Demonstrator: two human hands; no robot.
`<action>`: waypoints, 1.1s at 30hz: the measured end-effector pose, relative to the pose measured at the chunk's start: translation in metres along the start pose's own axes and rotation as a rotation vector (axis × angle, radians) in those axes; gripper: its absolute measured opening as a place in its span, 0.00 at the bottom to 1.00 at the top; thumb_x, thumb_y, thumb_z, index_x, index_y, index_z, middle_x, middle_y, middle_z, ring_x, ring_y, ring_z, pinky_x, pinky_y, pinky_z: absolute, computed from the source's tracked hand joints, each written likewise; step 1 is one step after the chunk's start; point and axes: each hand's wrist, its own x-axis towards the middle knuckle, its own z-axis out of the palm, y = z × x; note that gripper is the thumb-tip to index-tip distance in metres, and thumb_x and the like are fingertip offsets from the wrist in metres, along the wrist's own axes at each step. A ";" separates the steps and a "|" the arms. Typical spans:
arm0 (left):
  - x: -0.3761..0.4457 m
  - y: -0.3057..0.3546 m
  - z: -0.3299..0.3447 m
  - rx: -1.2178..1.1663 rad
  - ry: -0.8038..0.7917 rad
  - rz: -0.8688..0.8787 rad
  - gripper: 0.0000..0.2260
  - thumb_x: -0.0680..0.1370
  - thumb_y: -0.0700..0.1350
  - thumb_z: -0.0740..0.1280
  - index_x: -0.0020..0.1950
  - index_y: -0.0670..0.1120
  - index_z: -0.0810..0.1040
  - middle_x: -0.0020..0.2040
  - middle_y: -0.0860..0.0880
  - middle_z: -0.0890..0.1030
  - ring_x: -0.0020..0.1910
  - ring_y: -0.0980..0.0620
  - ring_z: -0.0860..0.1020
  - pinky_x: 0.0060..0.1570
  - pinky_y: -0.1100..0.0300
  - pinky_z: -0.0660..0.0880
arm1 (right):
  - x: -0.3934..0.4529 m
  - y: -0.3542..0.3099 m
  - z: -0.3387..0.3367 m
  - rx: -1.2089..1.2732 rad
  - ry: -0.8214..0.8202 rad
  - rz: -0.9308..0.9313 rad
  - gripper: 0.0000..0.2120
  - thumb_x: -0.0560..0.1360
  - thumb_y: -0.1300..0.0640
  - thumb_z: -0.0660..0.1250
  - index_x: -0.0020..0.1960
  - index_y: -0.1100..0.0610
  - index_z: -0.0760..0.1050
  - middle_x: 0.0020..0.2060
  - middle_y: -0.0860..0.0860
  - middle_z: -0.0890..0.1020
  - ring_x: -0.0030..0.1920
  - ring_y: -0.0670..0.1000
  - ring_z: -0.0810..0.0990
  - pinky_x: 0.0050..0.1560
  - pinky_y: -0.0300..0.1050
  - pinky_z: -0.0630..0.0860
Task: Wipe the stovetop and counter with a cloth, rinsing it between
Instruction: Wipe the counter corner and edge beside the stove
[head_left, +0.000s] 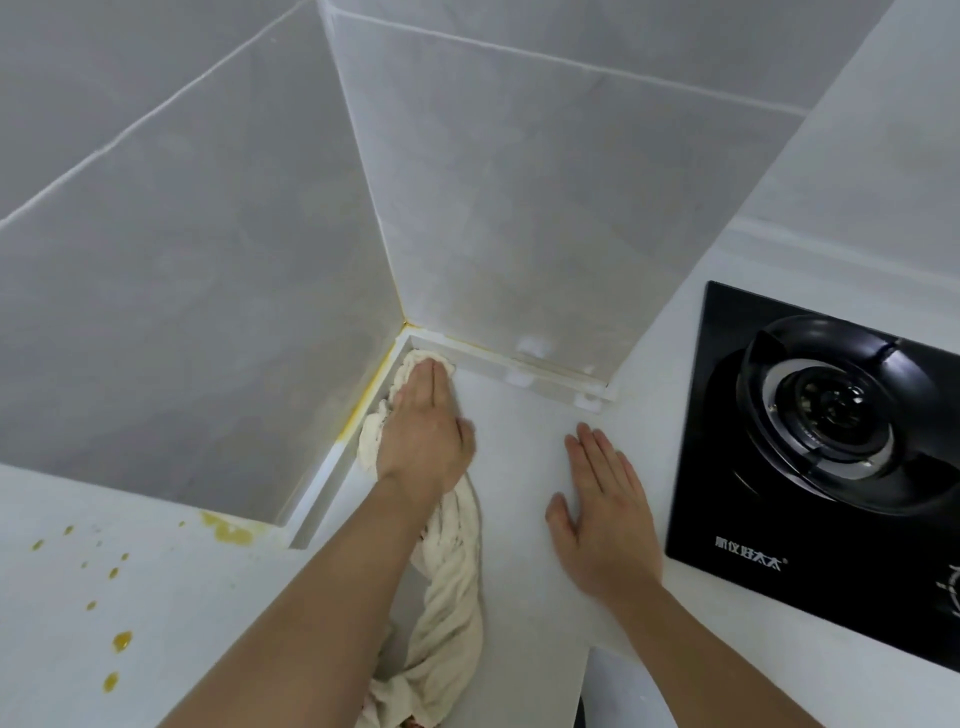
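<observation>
Pale grey wall tiles (208, 249) meet in a corner above a white counter (519, 519), and the cream cloth (452, 597) lies along that counter from the corner back toward the near edge — bunched at the far end, twisted into a loose rope nearer the camera. On its far end the left hand (423, 431) presses down flat, fingers straight and together, their tips close to the white trim (519, 366) that runs along the foot of the wall; the fingers are not curled round the fabric. Just to the right of the cloth, apart from it, the right hand (605, 514) rests palm-down on the bare counter with its fingers straight and slightly spread, holding nothing. Beyond that hand, near its outer edge, sits the black glass stovetop (753, 519) with white lettering at its near corner and a round gas burner (826, 405) — the burner's ring is dark and glossy. Along the left wall's base runs a yellow-stained seam (371, 395), and on the counter at far left lie scattered yellow drips (122, 642).
</observation>
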 end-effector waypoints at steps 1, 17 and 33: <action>0.002 0.003 -0.002 0.022 -0.027 -0.027 0.35 0.83 0.49 0.57 0.84 0.37 0.45 0.85 0.41 0.48 0.84 0.44 0.47 0.81 0.52 0.44 | -0.001 0.001 -0.001 0.001 0.000 0.000 0.34 0.81 0.45 0.54 0.84 0.57 0.57 0.84 0.51 0.56 0.84 0.50 0.51 0.84 0.51 0.50; -0.026 -0.018 -0.005 -0.031 0.057 -0.072 0.36 0.77 0.30 0.57 0.85 0.41 0.50 0.85 0.44 0.51 0.83 0.46 0.55 0.76 0.63 0.50 | 0.000 0.000 -0.001 0.018 0.009 -0.012 0.34 0.81 0.45 0.54 0.84 0.58 0.57 0.84 0.52 0.55 0.84 0.50 0.51 0.84 0.51 0.49; -0.049 -0.012 -0.008 -0.660 0.373 -0.191 0.21 0.80 0.31 0.63 0.72 0.43 0.77 0.69 0.48 0.79 0.66 0.48 0.77 0.66 0.65 0.68 | 0.000 -0.001 -0.001 0.046 0.021 -0.012 0.33 0.81 0.47 0.57 0.83 0.59 0.60 0.84 0.52 0.57 0.84 0.50 0.51 0.83 0.54 0.53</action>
